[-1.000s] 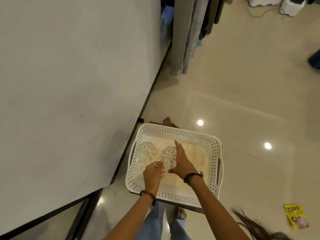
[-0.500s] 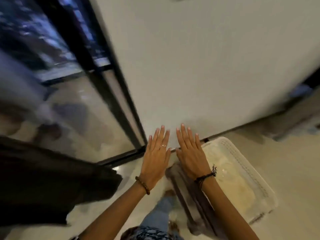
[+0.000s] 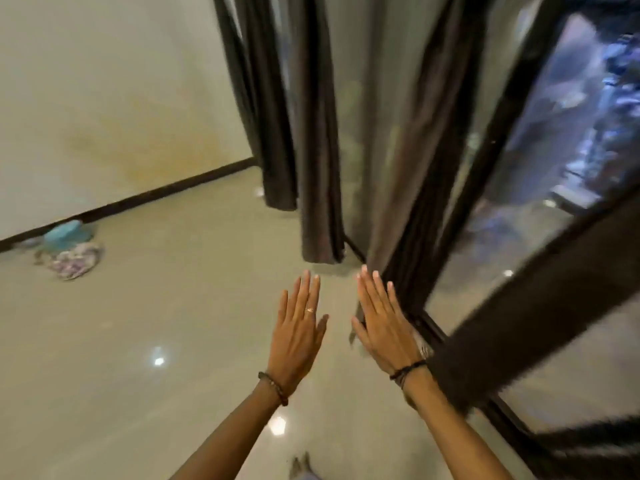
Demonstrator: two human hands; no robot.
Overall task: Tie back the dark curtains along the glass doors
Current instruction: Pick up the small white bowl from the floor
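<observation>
Dark grey curtains [image 3: 315, 140] hang loose in long folds along the black-framed glass doors [image 3: 540, 188], their hems near the floor. Another dark curtain panel [image 3: 533, 317] crosses the lower right, blurred. My left hand [image 3: 299, 332] is held flat in the air with straight fingers, a ring on one finger, holding nothing. My right hand [image 3: 384, 323] is also flat with straight fingers, just left of the nearest curtain fold and door frame; contact with the fabric cannot be told.
A glossy beige tiled floor [image 3: 156, 341] spreads to the left. A blue object [image 3: 64, 232] and patterned cloth [image 3: 74, 259] lie by the pale wall's dark skirting at far left. A foot [image 3: 301, 464] shows at the bottom.
My view has swung from the white tray with glasses, past a wall, to the curtains and glass doors. Both hands left the tray and are now held out flat and empty.
</observation>
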